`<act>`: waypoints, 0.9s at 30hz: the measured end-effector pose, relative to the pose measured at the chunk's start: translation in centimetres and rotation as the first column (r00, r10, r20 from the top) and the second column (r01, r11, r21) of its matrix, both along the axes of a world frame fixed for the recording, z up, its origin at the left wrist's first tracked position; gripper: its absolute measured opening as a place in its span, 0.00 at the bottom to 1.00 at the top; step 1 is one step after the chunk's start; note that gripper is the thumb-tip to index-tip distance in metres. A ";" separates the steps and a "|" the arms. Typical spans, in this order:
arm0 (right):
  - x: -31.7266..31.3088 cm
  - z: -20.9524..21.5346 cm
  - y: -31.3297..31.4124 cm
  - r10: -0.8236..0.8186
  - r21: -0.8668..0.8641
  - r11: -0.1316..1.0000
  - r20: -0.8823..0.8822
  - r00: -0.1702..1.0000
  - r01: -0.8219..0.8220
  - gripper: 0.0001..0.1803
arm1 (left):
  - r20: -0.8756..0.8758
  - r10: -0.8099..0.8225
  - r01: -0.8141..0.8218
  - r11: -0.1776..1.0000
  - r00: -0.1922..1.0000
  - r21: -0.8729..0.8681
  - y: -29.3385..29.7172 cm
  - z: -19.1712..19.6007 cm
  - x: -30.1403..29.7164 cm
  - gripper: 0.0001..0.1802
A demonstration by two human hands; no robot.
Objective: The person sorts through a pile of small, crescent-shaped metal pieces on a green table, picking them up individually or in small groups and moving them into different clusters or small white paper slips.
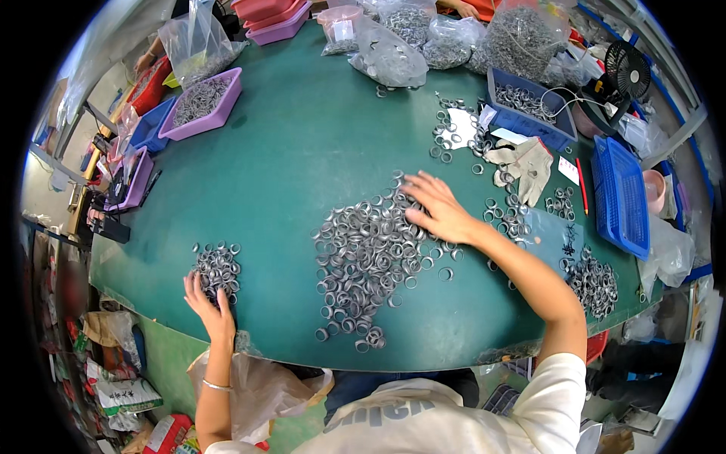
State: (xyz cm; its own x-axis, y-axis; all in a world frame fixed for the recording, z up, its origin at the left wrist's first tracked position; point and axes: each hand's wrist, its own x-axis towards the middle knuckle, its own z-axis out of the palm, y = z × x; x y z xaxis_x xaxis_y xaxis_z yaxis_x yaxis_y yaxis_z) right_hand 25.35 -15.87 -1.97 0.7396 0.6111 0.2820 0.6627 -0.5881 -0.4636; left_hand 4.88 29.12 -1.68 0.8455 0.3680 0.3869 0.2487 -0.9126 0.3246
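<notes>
A large heap of grey metal rings (363, 250) spreads over the middle of the green table (280, 144). My right hand (439, 208) rests on the heap's upper right edge, fingers stretched out and spread over some rings. At the left, near the table's front edge, lies a smaller pile of rings (219, 265). My left hand (208, 306) touches the near side of that pile with its fingers apart. Neither hand is closed round a ring, as far as I can see.
A pink tray (227, 106) of rings stands far left. Toward the right are a blue bin (560, 136), blue baskets (620, 197), a work glove (529, 170), a red pencil (581, 187) and another ring pile (594, 287). Clear bags (389, 57) of parts line the far edge.
</notes>
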 end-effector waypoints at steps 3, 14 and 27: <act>0.0 2.8 -1.1 0.000 0.141 0.990 0.017 1.000 -0.003 0.26 | 0.165 -0.169 0.136 0.972 0.972 0.193 -1.3 2.5 1.1 0.26; 2.8 0.8 -6.2 -0.194 -0.081 0.975 0.141 0.971 0.207 0.24 | 0.007 -0.701 0.700 0.711 0.713 -0.061 -20.1 7.9 22.3 0.27; 3.9 0.3 -8.0 -0.168 -0.041 0.985 -0.114 0.979 0.165 0.27 | -0.130 -0.924 0.871 0.383 0.360 -0.307 -35.4 -2.0 35.7 0.29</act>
State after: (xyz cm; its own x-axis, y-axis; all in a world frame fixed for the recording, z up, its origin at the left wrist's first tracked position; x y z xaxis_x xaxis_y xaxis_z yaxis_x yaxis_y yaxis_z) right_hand 29.26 -23.89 -1.71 0.8584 0.4839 0.1703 0.4968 -0.7013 -0.5113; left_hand 40.63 -6.24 -3.66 0.7543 -0.6411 0.1414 -0.5970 -0.5802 0.5540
